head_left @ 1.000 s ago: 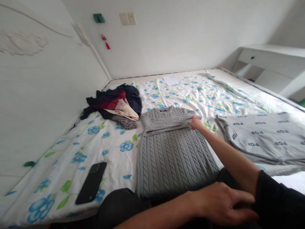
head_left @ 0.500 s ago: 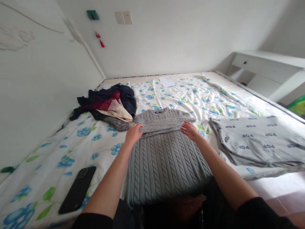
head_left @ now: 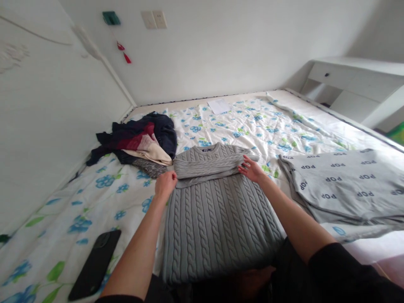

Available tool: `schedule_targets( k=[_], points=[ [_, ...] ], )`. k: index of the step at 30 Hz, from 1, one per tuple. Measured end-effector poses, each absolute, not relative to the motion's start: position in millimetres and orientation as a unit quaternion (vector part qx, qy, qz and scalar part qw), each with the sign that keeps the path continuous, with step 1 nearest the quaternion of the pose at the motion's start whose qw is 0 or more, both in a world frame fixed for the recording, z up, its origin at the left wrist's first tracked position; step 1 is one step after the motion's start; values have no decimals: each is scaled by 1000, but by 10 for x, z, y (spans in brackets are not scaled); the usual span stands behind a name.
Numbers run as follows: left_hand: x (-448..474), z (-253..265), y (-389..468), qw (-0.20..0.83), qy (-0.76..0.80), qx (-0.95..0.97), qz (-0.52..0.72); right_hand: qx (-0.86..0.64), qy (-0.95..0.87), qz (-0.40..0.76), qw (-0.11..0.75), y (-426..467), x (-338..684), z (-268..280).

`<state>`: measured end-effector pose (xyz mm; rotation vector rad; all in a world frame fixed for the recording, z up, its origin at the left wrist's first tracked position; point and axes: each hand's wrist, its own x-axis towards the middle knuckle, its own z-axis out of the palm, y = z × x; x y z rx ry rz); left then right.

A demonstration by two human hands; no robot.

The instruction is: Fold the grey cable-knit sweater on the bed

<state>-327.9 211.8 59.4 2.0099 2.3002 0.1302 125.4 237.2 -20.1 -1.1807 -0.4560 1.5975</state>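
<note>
A grey cable-knit sweater [head_left: 214, 210] lies flat on the floral bedsheet [head_left: 252, 122], its sleeves folded across the chest. My left hand [head_left: 165, 184] is at the sweater's left edge, fingers curled on the end of the folded sleeve. My right hand [head_left: 251, 169] rests on the right end of the folded sleeve, fingers spread. Both forearms reach out over the sweater's body.
A pile of dark, red and cream clothes [head_left: 139, 141] lies left of the sweater's collar. A grey "POP" printed garment [head_left: 344, 181] lies at right. A black phone [head_left: 94, 265] sits near left. A white paper [head_left: 219, 106] lies far back; a white desk [head_left: 356, 84] stands beyond the bed.
My left hand came up from near my lap to the sweater's left edge and curled on the sleeve. My right hand stayed at the right sleeve end. The view shifted slightly.
</note>
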Motion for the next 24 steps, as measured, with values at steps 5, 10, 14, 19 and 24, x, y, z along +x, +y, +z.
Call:
schedule_targets(
  k=[5,10,14,19,24],
  points=[
    [-3721,660,2146,33,810,585,31,-484,-146,677,535,2393,1275,-188],
    [-3413,398,2142,51,688,721,69,-470,-132,683,543,2383,1305,-219],
    [-3133,209,2166,51,636,765,83,-425,-150,730,515,2347,1323,-237],
    [-3520,236,2285,18,691,720,69,-425,-140,732,514,2361,1353,-202],
    [-4019,278,2340,125,717,685,3,-452,-139,725,500,2391,1304,-158]
  ],
)
